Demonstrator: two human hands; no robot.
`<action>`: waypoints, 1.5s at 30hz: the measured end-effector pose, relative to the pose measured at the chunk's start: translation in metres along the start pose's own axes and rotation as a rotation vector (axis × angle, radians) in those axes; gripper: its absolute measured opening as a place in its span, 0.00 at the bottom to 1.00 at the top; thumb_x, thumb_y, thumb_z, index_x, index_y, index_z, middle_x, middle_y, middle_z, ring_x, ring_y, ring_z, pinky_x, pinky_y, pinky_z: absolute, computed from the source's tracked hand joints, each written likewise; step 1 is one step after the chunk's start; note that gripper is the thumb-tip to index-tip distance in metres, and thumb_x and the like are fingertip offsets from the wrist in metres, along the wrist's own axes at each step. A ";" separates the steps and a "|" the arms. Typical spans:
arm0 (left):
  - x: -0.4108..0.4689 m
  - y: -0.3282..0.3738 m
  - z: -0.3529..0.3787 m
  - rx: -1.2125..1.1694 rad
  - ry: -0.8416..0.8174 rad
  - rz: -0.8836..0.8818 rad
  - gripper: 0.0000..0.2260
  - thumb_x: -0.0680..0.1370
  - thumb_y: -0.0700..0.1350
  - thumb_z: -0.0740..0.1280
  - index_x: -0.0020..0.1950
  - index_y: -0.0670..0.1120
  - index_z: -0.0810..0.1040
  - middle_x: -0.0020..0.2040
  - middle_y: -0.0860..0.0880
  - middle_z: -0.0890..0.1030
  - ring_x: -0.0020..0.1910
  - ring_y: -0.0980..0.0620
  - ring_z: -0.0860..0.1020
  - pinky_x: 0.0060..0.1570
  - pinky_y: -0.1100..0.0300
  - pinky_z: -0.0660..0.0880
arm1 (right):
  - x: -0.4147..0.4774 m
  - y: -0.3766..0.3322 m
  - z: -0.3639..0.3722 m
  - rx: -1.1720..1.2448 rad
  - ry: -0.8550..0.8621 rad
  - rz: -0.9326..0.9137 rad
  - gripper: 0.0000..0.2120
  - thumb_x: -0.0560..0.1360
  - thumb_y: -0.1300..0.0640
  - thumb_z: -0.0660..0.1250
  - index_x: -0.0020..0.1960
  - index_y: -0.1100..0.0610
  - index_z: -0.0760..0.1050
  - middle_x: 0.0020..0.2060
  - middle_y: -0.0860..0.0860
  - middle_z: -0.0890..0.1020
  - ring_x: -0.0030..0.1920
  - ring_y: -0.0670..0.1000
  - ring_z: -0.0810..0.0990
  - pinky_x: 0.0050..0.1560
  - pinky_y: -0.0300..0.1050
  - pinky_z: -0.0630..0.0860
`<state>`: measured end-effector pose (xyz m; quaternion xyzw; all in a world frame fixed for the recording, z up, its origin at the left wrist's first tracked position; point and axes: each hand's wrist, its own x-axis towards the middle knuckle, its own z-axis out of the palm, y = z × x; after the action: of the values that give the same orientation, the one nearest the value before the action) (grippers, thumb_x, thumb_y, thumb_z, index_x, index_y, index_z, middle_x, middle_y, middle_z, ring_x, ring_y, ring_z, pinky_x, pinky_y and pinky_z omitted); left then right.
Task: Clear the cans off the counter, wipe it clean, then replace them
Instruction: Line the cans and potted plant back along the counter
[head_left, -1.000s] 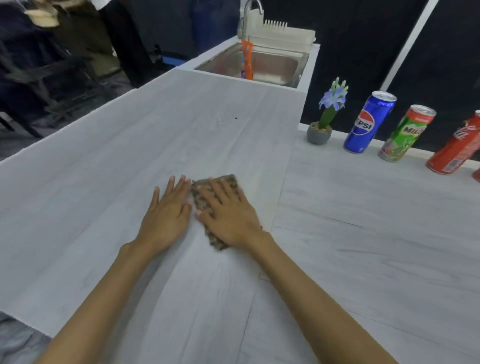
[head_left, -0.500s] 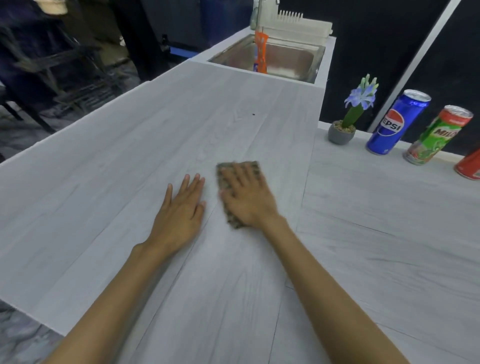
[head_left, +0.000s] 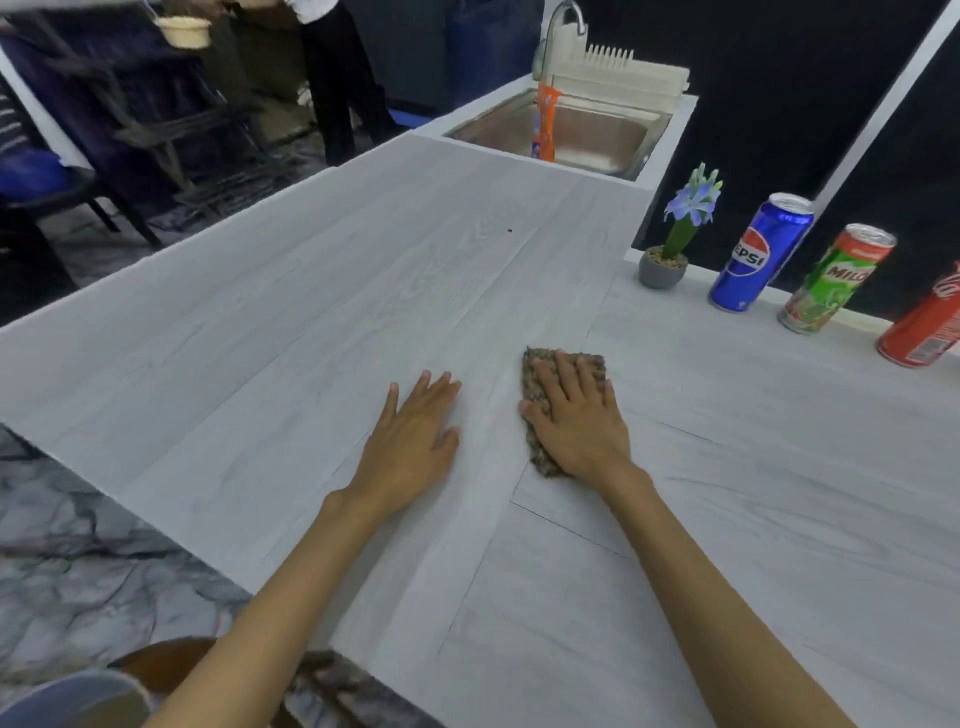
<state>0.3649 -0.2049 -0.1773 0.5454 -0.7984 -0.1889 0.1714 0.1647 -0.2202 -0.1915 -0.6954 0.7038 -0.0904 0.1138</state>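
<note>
R hand (head_left: 577, 423) slid speckled brown cloth (head_left: 540, 451) away frm L hand (head_left: 410, 441); both hands flat, gripping nothing.

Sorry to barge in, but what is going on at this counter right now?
A person is wiping the counter: the right hand presses a speckled brown cloth flat, while the left hand rests flat beside it, not touching it. The Pepsi can, Milo can and red can stand in a row beside the potted flower.

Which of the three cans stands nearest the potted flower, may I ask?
The blue can, beside the potted flower; the green can and red can stand beyond it.
</note>
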 end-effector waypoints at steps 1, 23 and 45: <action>-0.010 0.005 0.003 -0.019 0.031 -0.016 0.23 0.81 0.43 0.55 0.75 0.48 0.54 0.77 0.51 0.54 0.76 0.57 0.47 0.71 0.61 0.32 | -0.009 -0.009 0.004 0.014 -0.006 -0.055 0.28 0.79 0.40 0.46 0.75 0.46 0.41 0.76 0.46 0.42 0.75 0.48 0.38 0.73 0.49 0.34; -0.198 0.016 0.003 -0.925 0.678 -0.877 0.16 0.71 0.49 0.72 0.53 0.47 0.70 0.47 0.46 0.78 0.46 0.48 0.80 0.38 0.59 0.78 | -0.146 -0.132 0.027 0.412 0.010 -0.275 0.22 0.76 0.54 0.61 0.69 0.56 0.65 0.71 0.54 0.62 0.69 0.54 0.61 0.63 0.46 0.66; -0.354 -0.057 0.006 -1.096 0.924 -1.033 0.11 0.73 0.46 0.70 0.53 0.44 0.76 0.53 0.45 0.80 0.54 0.46 0.78 0.54 0.52 0.76 | -0.207 -0.216 0.114 1.055 -1.461 0.087 0.16 0.74 0.61 0.66 0.61 0.59 0.73 0.54 0.56 0.81 0.52 0.52 0.81 0.50 0.46 0.79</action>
<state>0.5308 0.1078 -0.2342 0.7011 -0.1003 -0.3594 0.6076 0.4059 -0.0138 -0.2318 -0.4095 0.3487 0.0672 0.8403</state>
